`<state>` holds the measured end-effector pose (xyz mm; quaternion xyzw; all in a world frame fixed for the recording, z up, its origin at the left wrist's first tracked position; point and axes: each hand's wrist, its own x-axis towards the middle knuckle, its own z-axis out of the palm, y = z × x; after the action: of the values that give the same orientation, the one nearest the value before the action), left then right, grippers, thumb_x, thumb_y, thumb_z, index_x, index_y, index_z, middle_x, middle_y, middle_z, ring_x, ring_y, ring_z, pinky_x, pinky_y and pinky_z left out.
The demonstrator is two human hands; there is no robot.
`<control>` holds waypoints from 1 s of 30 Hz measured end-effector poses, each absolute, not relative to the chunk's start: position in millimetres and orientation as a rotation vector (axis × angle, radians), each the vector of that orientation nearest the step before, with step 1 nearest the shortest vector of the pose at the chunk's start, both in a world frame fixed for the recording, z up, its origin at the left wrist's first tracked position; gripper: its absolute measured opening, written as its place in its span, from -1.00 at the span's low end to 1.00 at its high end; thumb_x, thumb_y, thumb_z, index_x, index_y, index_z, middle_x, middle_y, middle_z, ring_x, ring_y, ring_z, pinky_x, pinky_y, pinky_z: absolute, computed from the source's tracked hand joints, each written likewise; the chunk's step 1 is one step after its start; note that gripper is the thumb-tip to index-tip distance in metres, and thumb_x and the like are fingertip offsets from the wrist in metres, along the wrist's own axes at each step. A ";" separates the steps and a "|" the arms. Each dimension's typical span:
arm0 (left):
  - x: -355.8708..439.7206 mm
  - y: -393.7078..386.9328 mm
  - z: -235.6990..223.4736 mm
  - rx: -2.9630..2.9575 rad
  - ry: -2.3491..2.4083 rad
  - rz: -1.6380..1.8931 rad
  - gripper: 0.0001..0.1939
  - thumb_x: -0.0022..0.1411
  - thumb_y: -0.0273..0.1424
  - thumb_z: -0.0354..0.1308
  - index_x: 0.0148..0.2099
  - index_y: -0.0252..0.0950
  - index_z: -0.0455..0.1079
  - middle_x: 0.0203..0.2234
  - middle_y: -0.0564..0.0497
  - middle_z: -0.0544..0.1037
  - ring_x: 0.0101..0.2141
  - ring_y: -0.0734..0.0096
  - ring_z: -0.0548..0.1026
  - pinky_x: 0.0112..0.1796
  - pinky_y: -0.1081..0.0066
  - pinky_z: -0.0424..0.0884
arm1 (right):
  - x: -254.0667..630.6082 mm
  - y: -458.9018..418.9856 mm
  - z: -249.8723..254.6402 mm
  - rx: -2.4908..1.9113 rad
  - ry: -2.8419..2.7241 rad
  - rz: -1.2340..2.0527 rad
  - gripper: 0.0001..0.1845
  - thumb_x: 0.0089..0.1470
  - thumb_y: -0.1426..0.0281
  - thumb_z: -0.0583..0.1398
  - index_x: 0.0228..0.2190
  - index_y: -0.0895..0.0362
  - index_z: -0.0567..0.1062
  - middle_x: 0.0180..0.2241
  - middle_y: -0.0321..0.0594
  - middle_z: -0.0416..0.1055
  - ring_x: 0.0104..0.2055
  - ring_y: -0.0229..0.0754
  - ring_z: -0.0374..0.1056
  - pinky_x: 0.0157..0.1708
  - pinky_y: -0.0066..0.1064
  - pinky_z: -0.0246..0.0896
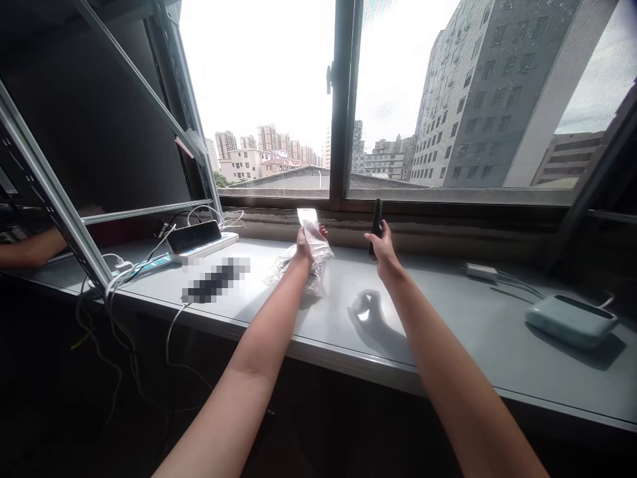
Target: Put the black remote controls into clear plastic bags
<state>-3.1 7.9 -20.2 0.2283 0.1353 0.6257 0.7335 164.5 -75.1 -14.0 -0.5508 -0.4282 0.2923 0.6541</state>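
i had the left hand (303, 251) gripping a crumpled clear plastic bag (322, 253), its fingers closed around the glossy, wrinkled film, with a flatter, pale end standing up above the grip; whether its lower edge touched the desk (448, 332), i could not tell. the right hand (385, 251) gripped a slim, matte black object (377, 219) between thumb and fingers, held upright over the desk, well apart from the bag. the desk was pale grey and shiny, with the right hand's shadow thrown across it. to the right sat a rounded blue-grey case (570, 322) near a white adapter (481, 271); to the left, a dark-screened device (196, 236) leaned by a white power strip (212, 249) beside a metal rack (47, 182). behind, a bright window (269, 73) looked onto buildings, and another person's forearm (32, 251) showed at far left.
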 end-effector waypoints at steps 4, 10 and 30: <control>-1.9 7.2 -19.4 0.499 0.295 1.362 -0.55 0.43 -0.21 -0.16 -0.12 -0.38 0.48 -0.54 -0.07 0.55 -0.54 0.39 0.54 -0.38 0.47 0.51 | 162.1 -80.4 -13.0 -1.275 -0.875 0.721 -0.23 -0.14 0.50 0.26 0.15 0.02 0.29 -0.18 -0.26 0.43 -0.11 -0.18 0.35 -0.24 -0.48 0.28; -0.2 2.3 -17.3 0.505 0.302 1.347 -0.54 0.42 -0.19 -0.12 -0.06 -0.43 0.48 -0.51 -0.09 0.55 -0.53 0.37 0.53 -0.35 0.43 0.50 | 162.1 -77.0 -18.6 -1.215 -0.613 0.861 -0.55 -0.07 0.50 0.30 -0.11 0.09 0.34 -0.33 -0.33 0.44 -0.32 -0.29 0.40 -0.42 -0.53 0.21; -0.3 -2.6 -15.1 0.596 0.326 1.309 -0.52 0.43 -0.22 -0.15 0.04 -0.48 0.43 -0.49 -0.10 0.56 -0.49 0.31 0.55 -0.28 0.32 0.53 | 169.5 -75.4 -17.5 -1.042 -0.590 1.001 -0.74 0.37 0.29 -0.07 -0.16 0.06 0.38 -0.41 -0.30 0.56 -0.48 -0.27 0.46 -0.47 -0.48 0.28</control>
<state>-0.3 -2.6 -15.1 0.2719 0.1485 0.5970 0.7400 169.5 -75.4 -17.5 -0.4696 -0.2660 0.4513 0.7107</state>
